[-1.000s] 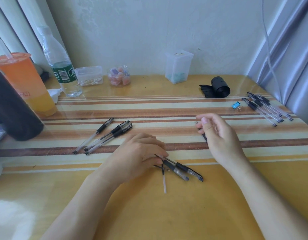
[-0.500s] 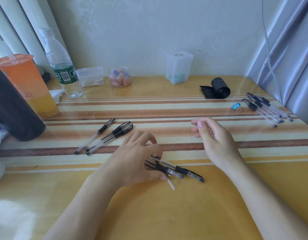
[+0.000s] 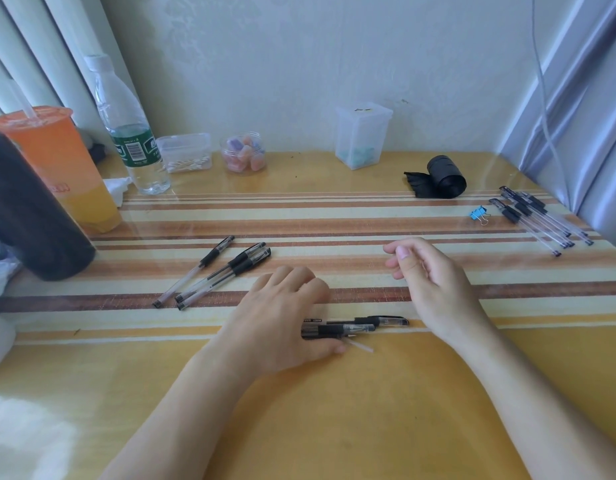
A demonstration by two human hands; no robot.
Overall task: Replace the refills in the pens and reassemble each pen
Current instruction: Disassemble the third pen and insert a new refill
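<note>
Two black-grip pens [image 3: 362, 325] lie side by side near the middle of the table, pointing right. My left hand [image 3: 282, 320] covers their left ends, fingers over them and thumb below, gripping them. A thin clear refill [image 3: 362, 348] pokes out just beside my thumb. My right hand [image 3: 427, 278] hovers to the right, above the striped cloth, with loosely curled fingers and nothing visible in it. Three more pens [image 3: 216, 271] lie to the left. Several clear pens [image 3: 541, 220] lie at the far right.
A dark bottle [image 3: 29, 216], an orange drink cup [image 3: 64, 168] and a water bottle [image 3: 130, 133] stand at the left. Small plastic containers [image 3: 363, 136] line the back wall. A black bag roll [image 3: 441, 176] and a blue binder clip [image 3: 477, 214] sit at the right.
My left hand has turned the two pens from a slant to lie straight across, pointing right. The refill has shifted with them. My right hand has lifted slightly away from the table.
</note>
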